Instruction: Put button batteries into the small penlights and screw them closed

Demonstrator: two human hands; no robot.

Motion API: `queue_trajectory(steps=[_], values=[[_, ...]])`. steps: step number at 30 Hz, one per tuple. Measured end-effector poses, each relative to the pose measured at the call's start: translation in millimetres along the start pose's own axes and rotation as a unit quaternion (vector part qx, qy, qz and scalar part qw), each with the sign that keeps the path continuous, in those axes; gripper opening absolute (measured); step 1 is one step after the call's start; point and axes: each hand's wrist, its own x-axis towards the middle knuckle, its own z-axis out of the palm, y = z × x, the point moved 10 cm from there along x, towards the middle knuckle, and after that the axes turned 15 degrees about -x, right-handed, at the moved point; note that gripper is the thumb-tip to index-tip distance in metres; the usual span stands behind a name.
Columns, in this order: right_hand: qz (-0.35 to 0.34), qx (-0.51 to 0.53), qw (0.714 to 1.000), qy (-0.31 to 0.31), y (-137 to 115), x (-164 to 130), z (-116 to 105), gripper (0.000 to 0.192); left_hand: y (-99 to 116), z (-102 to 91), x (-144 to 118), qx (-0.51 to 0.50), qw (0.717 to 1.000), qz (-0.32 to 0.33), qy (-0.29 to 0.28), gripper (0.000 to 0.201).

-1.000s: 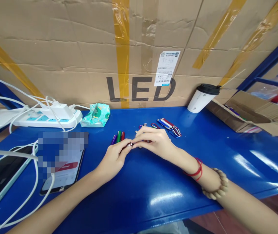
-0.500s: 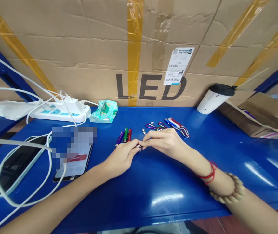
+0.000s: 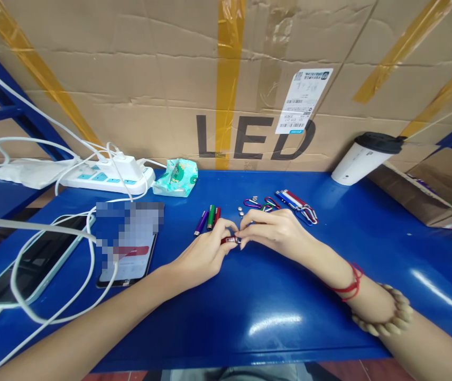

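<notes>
At the far left edge of the blue worktop [image 3: 249, 317] we see a dark tablet [image 3: 27, 267] with a white cable [image 3: 51, 312] looping over it. Behind it, near the back left corner, lies a white power strip [image 3: 102, 182] with a plug in it. A phone [image 3: 128, 254] lies just right of the tablet. A small green tissue pack [image 3: 176, 177] sits by the back edge, next to the power strip.

Near the middle of the worktop, three little tubes [image 3: 209, 218] lie side by side, purple, green and red. Just in front of them our left hand [image 3: 204, 254] pinches one end of a small red flashlight [image 3: 229, 241]. The grip is narrow, with finger and thumb tight on it. Our right hand [image 3: 277, 233] pinches the other end in the same way. So the small red flashlight is held between both hands, low over the middle of the worktop.

Behind the right hand lie some tiny silver button cells [image 3: 241, 210] and a bunch of colored clips [image 3: 285, 203]. Farther right, by the back edge, a white cup [image 3: 362, 159] with a black lid leans on the big cardboard box [image 3: 150, 79]. At the right edge sits an open carton [image 3: 432, 190].
</notes>
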Motion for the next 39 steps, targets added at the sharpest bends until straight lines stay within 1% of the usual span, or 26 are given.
queue_trajectory(steps=[3,7,10,14,19,22,29,32,36,39], values=[[0.017,-0.001,1.0,-0.002,2.0,-0.9,1.4,0.022,-0.3,0.8,0.4,0.0,1.0,0.001,-0.002,0.016],[0.052,0.049,0.997,-0.02,8.1,-2.8,8.5,0.02,-2.6,2.0,0.3,0.006,1.0,-0.008,-0.005,0.019],[0.075,0.094,0.993,-0.016,13.1,-3.9,11.9,0.019,-4.6,3.1,-0.3,0.021,1.0,-0.013,-0.011,0.023],[0.095,0.129,0.987,-0.012,17.7,-3.9,16.3,0.016,-6.1,3.7,-0.6,0.024,1.0,-0.013,-0.011,0.024],[0.11,0.169,0.979,0.008,21.3,-1.6,16.1,0.018,-6.2,2.6,-1.0,0.023,1.0,-0.013,-0.004,0.025],[0.12,0.184,0.976,0.009,22.9,-0.7,16.2,0.017,-6.5,1.0,-1.4,0.021,1.0,-0.015,0.002,0.025],[0.118,0.178,0.977,0.004,22.9,-0.4,15.9,0.017,-5.3,-1.5,-0.9,0.015,1.0,-0.015,0.011,0.026],[0.115,0.163,0.98,0.008,22.1,-0.7,14.6,0.017,-4.9,-2.8,-1.4,0.02,0.999,-0.018,0.017,0.027],[0.123,0.133,0.983,0.011,22.4,-1.8,12.9,0.017,-3.4,-3.7,-2.1,0.012,1.0,-0.007,0.027,0.028],[0.136,0.124,0.983,0.014,24.3,-2.1,12.0,0.022,-2.8,-4.4,-2.3,0.006,0.999,0.001,0.034,0.028]])
